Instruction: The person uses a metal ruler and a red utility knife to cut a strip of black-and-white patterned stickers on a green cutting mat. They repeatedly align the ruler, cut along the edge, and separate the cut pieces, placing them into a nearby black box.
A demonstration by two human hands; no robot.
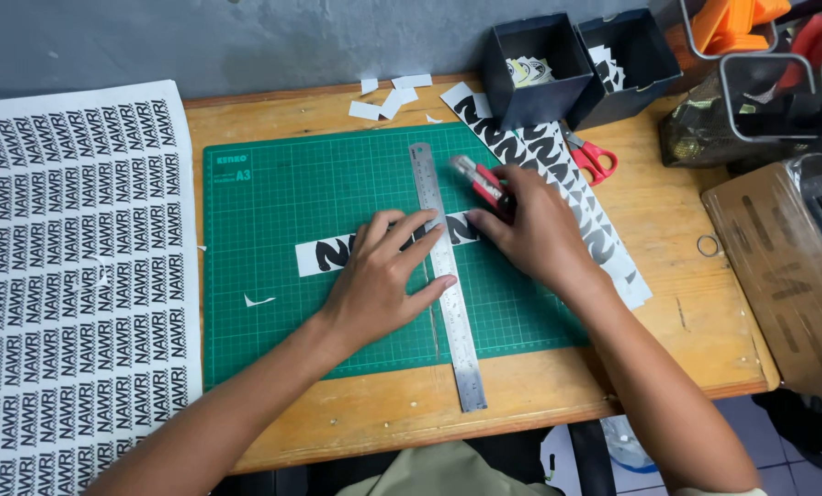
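Head view: wooden table [558, 386] under green cutting mat [273, 202], grey wall behind. Your left hand [379, 285], fingers spread flat, presses steel ruler [446, 276] onto printed paper strip [324, 254] at mat centre. Your right hand [535, 230], fingers curled tight, grips red utility knife [480, 181] just beside ruler's right edge. Printed sheet [71, 276] at left; red scissors [595, 158], two dark boxes [540, 69] behind.

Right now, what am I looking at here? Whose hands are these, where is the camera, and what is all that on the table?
There is no machine: a person wears a camera on the head, looking down at their own hands. The left hand presses a steel ruler across a printed paper strip on a green cutting mat. The right hand holds a red craft knife against the ruler's edge. Nearby lie a large printed sheet, red scissors, more cut strips and two dark boxes on the wooden table.
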